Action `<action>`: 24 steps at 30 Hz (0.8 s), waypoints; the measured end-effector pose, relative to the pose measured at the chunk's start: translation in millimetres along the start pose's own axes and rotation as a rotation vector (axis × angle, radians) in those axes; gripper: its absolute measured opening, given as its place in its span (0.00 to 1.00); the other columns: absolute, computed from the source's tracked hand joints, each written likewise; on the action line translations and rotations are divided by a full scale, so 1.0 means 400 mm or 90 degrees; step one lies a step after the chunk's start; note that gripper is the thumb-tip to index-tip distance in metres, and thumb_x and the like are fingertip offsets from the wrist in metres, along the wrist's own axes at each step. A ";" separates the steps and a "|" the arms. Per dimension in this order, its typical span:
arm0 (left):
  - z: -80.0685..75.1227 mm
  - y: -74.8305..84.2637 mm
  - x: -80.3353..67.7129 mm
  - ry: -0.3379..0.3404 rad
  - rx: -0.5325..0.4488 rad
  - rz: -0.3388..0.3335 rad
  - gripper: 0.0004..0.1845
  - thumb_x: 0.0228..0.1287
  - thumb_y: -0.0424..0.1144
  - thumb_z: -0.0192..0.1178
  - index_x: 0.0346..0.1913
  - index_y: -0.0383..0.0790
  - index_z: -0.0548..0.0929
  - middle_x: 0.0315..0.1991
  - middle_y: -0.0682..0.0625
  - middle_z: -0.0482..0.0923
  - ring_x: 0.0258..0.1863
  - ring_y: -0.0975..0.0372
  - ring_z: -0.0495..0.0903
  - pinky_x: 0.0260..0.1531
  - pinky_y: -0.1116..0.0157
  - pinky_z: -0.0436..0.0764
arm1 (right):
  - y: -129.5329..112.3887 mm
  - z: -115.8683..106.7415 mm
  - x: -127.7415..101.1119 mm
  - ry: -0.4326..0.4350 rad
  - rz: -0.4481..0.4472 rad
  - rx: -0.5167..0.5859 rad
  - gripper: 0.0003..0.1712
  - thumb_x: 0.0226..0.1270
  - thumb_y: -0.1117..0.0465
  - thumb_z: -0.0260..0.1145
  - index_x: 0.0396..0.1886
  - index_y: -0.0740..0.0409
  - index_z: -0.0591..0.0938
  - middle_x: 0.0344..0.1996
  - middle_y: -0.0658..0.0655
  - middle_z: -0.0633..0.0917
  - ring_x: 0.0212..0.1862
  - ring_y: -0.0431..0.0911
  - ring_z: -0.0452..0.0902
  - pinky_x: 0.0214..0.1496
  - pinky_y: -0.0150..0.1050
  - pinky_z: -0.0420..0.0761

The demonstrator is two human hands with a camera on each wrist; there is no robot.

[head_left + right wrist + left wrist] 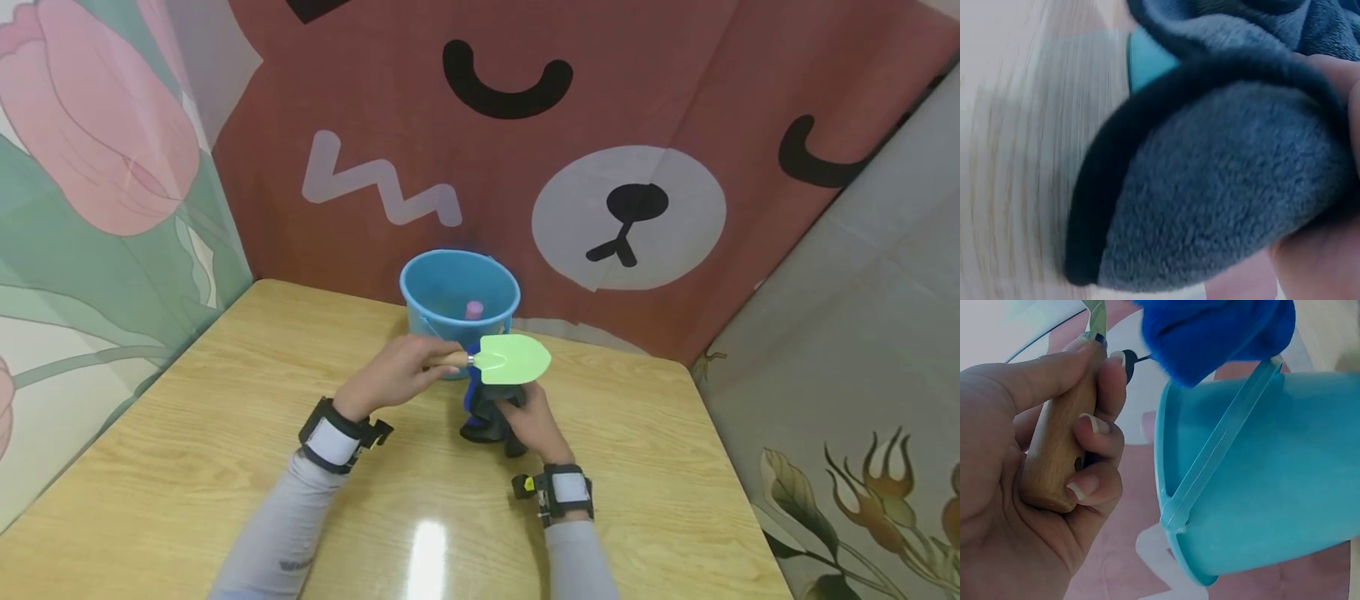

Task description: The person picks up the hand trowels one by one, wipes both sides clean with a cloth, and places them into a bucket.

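My left hand [396,372] grips a small garden trowel [517,360] by its wooden handle [1063,440], fingers curled round it. The light green blade points right, above the cloths and my right hand. My right hand [538,422] holds a dark grey cloth [492,419] with a black border, bunched and hanging close over the table. In the right wrist view its fuzzy grey face [1229,181] fills the middle. Blue cloth [1222,337] shows beside the grey, near the bucket's rim. The trowel blade partly hides both cloths from the head view.
A light blue bucket [422,322] stands at the back of the wooden table [637,467], just beyond both hands, with a pink object [474,311] inside. Its handle [1225,440] hangs down the side. Printed curtains [360,233] border the table's back and sides.
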State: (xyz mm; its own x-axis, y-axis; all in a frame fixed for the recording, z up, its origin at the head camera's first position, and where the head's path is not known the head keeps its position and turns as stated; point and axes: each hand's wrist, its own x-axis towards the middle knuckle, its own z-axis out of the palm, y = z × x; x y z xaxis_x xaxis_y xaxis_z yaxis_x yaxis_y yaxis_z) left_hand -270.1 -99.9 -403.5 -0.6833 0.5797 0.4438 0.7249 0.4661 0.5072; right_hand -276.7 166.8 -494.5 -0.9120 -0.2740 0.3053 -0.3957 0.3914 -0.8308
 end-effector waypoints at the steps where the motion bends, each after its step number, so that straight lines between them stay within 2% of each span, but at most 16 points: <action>1: 0.004 0.000 0.001 -0.001 -0.001 0.003 0.06 0.71 0.39 0.64 0.48 0.47 0.85 0.32 0.59 0.80 0.29 0.67 0.76 0.36 0.64 0.79 | -0.001 0.003 -0.001 -0.002 0.006 0.001 0.32 0.72 0.61 0.66 0.73 0.51 0.69 0.70 0.58 0.74 0.74 0.55 0.65 0.75 0.60 0.61; 4: 0.018 0.000 0.005 -0.003 -0.007 0.014 0.06 0.71 0.38 0.64 0.47 0.47 0.86 0.32 0.59 0.80 0.29 0.68 0.76 0.35 0.65 0.78 | -0.006 0.012 -0.004 0.003 0.005 0.007 0.32 0.73 0.62 0.65 0.73 0.56 0.67 0.71 0.61 0.72 0.75 0.57 0.63 0.76 0.59 0.60; 9: 0.039 0.004 0.012 -0.003 -0.011 0.034 0.09 0.70 0.37 0.65 0.51 0.44 0.87 0.36 0.55 0.86 0.28 0.69 0.76 0.35 0.67 0.79 | -0.084 0.003 -0.017 -0.012 0.031 0.016 0.28 0.75 0.65 0.63 0.70 0.65 0.68 0.67 0.66 0.74 0.72 0.61 0.67 0.75 0.57 0.63; 11: 0.045 0.005 0.015 -0.002 -0.005 0.037 0.09 0.70 0.38 0.65 0.50 0.43 0.87 0.35 0.53 0.86 0.28 0.69 0.76 0.35 0.67 0.79 | -0.093 0.001 -0.017 -0.015 0.044 0.023 0.26 0.75 0.66 0.62 0.69 0.67 0.69 0.66 0.67 0.74 0.72 0.61 0.67 0.74 0.57 0.64; 18: 0.057 0.004 0.017 0.009 0.039 0.024 0.03 0.69 0.38 0.67 0.42 0.44 0.86 0.27 0.58 0.78 0.26 0.68 0.74 0.33 0.67 0.78 | -0.030 0.011 -0.005 0.014 0.000 0.041 0.26 0.75 0.63 0.63 0.69 0.63 0.70 0.65 0.64 0.75 0.70 0.58 0.69 0.73 0.57 0.65; 24: 0.056 -0.009 0.015 -0.002 0.040 0.016 0.06 0.68 0.37 0.67 0.46 0.42 0.88 0.33 0.56 0.85 0.29 0.68 0.77 0.38 0.66 0.81 | -0.012 0.010 0.001 0.021 -0.018 0.067 0.25 0.75 0.61 0.64 0.68 0.59 0.71 0.64 0.60 0.76 0.69 0.55 0.71 0.73 0.56 0.66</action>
State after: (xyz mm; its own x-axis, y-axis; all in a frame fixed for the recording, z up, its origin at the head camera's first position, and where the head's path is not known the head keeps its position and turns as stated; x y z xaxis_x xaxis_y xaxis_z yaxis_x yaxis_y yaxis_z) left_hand -274.7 -83.1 -419.4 -0.6649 0.5934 0.4536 0.7457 0.4922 0.4490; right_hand -274.6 161.4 -492.2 -0.9042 -0.2544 0.3432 -0.4097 0.2893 -0.8651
